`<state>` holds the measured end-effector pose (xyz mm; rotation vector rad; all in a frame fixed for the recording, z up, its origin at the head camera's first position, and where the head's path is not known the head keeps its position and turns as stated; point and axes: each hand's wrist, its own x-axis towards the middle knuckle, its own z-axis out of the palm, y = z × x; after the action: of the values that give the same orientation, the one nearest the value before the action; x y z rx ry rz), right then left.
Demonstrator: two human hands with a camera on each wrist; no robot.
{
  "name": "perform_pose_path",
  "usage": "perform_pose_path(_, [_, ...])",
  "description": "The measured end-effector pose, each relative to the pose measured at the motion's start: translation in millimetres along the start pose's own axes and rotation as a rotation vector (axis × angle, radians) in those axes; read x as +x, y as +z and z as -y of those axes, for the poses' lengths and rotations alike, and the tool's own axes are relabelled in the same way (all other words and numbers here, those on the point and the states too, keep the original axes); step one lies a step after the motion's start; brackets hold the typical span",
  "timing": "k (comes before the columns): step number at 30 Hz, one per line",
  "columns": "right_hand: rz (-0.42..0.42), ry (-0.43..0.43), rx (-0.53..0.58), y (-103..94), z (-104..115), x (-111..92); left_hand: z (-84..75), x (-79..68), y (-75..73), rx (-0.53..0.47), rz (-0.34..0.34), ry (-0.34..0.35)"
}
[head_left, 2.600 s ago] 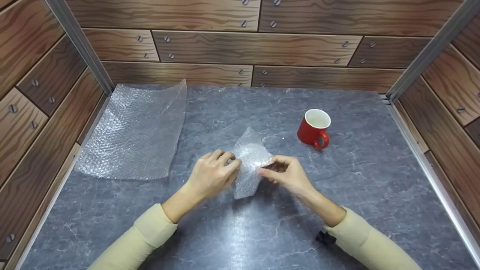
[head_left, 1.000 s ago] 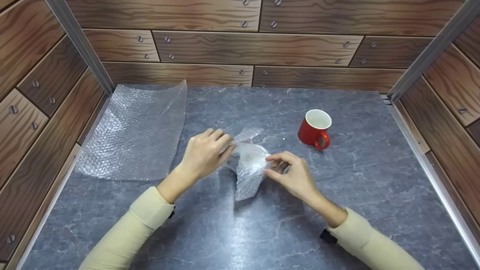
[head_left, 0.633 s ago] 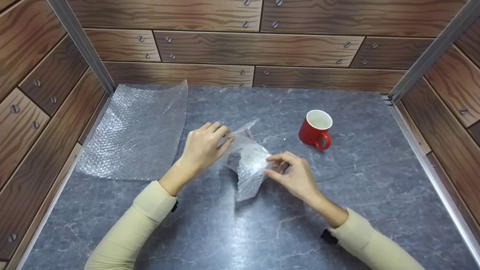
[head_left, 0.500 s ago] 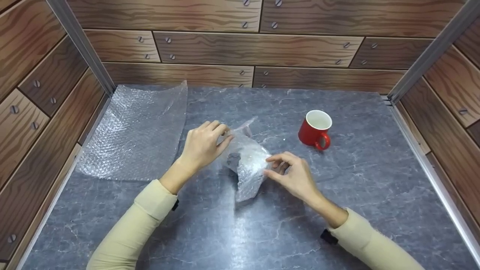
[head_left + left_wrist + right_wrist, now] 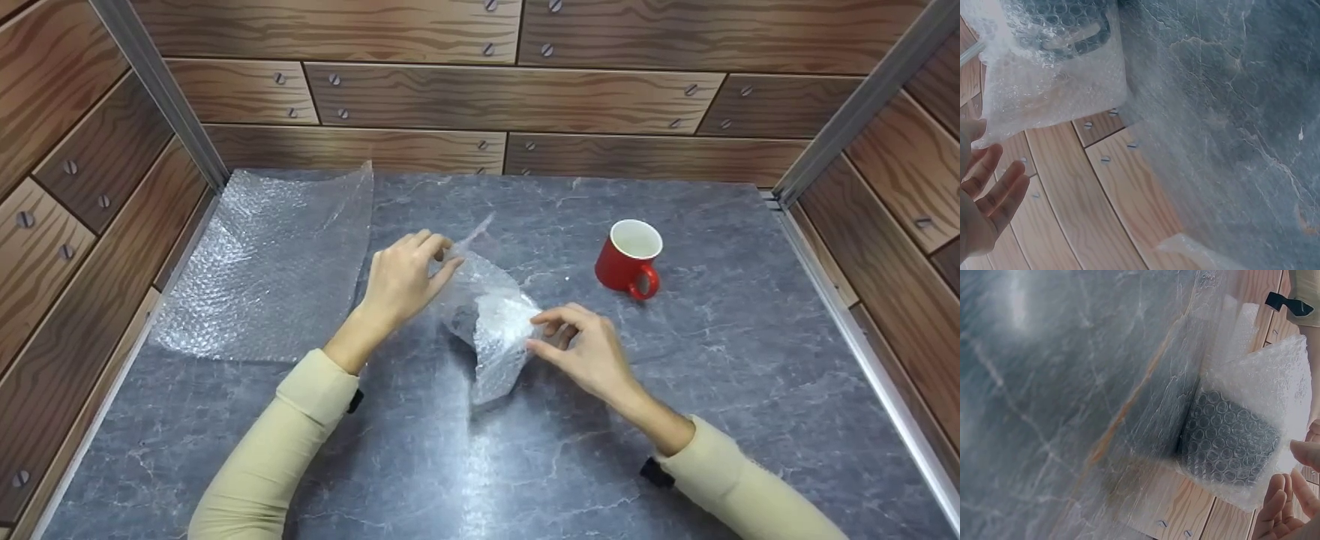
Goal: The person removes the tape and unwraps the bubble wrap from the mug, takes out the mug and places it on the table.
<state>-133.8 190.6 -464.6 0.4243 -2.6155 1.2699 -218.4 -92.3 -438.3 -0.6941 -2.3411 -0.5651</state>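
Bubble wrap (image 5: 504,322) is bunched around a dark object in the middle of the table. Through the bubbles in the right wrist view, this dark object (image 5: 1230,439) shows as a rounded block; I cannot tell what it is. My left hand (image 5: 405,277) pinches a lifted flap of the wrap between thumb and fingers, up and to the left of the bundle. In the left wrist view, the flap (image 5: 1055,101) hangs from the thumb side. My right hand (image 5: 589,341) grips the bundle's right side with thumb and fingertips.
Behind my right hand a red mug (image 5: 626,259), white inside, stands upright with its handle toward me. A larger flat sheet of bubble wrap (image 5: 270,262) lies at the table's left. Wood-patterned walls (image 5: 420,94) and metal posts (image 5: 161,90) enclose the marbled table.
My left hand has moved up and left, drawing the flap away from the bundle and opening a gap on its left side. My right hand shifted slightly, then stayed at the right side.
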Motion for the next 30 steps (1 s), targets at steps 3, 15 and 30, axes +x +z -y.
perform_pose_path(3, [0.002,-0.002,0.003,0.4,0,0,2.6,1.5,2.2,-0.015,0.013,-0.027])
perform_pose_path(15, [0.002,0.004,-0.014,-0.1,-1,0,14.4,5.1,14.3,-0.042,0.041,-0.097])
perform_pose_path(30, [-0.005,0.014,-0.033,0.7,0,0,23.2,5.5,31.5,-0.079,0.055,-0.150])
